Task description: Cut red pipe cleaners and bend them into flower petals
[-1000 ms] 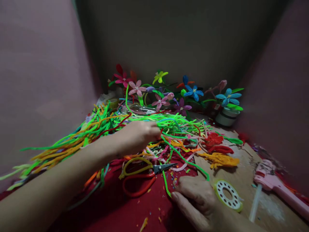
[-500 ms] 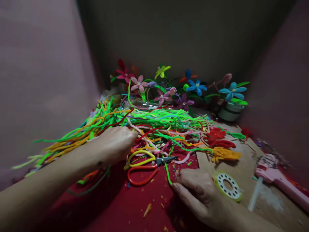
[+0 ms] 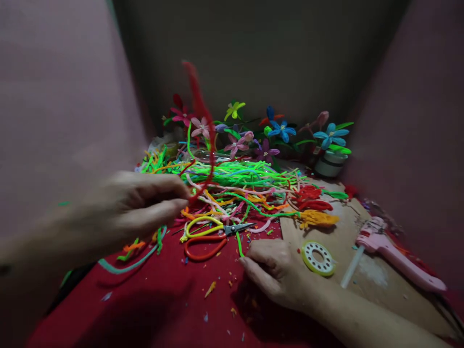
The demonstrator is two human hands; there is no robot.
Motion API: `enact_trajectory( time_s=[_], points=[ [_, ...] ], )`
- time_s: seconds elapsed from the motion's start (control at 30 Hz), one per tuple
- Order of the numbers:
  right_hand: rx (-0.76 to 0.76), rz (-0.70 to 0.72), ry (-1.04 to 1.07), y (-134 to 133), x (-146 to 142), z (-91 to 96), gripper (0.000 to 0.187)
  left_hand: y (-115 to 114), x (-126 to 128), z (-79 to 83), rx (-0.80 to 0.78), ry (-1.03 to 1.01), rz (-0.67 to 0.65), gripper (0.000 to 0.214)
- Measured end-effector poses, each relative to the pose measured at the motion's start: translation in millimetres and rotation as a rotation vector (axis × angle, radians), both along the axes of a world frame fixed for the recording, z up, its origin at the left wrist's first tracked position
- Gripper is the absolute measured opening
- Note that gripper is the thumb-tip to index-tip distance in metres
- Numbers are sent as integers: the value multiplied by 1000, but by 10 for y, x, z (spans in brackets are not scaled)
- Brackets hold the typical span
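Note:
A bent red pipe cleaner (image 3: 211,154), blurred at its upper end, rises from between the thumb and fingers of my left hand (image 3: 145,200). That hand is closed on it, raised at the left of the pile. My right hand (image 3: 270,268) rests low on the red cloth, fingers curled. At its fingertips is the lower end of a short green pipe cleaner (image 3: 239,244), seemingly pinched there; its upper part passes under the scissors. Those scissors (image 3: 226,229), with one yellow and one red handle loop, lie between my hands, blades pointing right.
Behind lies a heap of mostly green pipe cleaners (image 3: 239,174), with pipe-cleaner flowers (image 3: 282,130) at the back. On the brown board (image 3: 377,304) to the right are an orange tassel-like bundle (image 3: 319,218), a yellow-white tape spool (image 3: 319,258) and a pink glue gun (image 3: 395,263).
My left hand has come back leftward from the pile, lifting the red pipe cleaner upright. My right hand keeps its place by the green one. The whole view has shifted slightly.

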State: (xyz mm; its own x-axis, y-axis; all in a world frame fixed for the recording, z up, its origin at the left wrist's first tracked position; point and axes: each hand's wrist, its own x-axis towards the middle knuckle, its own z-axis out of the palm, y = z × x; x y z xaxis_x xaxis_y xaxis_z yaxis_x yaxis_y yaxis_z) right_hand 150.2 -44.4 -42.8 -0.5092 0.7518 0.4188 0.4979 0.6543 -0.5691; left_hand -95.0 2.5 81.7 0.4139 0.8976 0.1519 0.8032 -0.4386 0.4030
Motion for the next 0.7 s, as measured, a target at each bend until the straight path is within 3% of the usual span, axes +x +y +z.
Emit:
enact_trajectory(
  time_s=[0.03,0.17,0.3,0.47,0.7],
  points=[
    [15,-9,0,-2,-4,5,31,25,214,-26,-62,-14,-124,28],
    [74,38,-27,-1,-13,21,26,247,1140,-249,-14,69,-382,22],
    [113,92,-128,39,-10,29,29,490,1793,-524,90,274,-456,25],
    [167,40,-123,83,-6,45,30,645,2014,-706,120,430,-404,28],
    [151,38,-156,76,-12,57,31,646,2023,-721,147,471,-400,28]
  ],
)
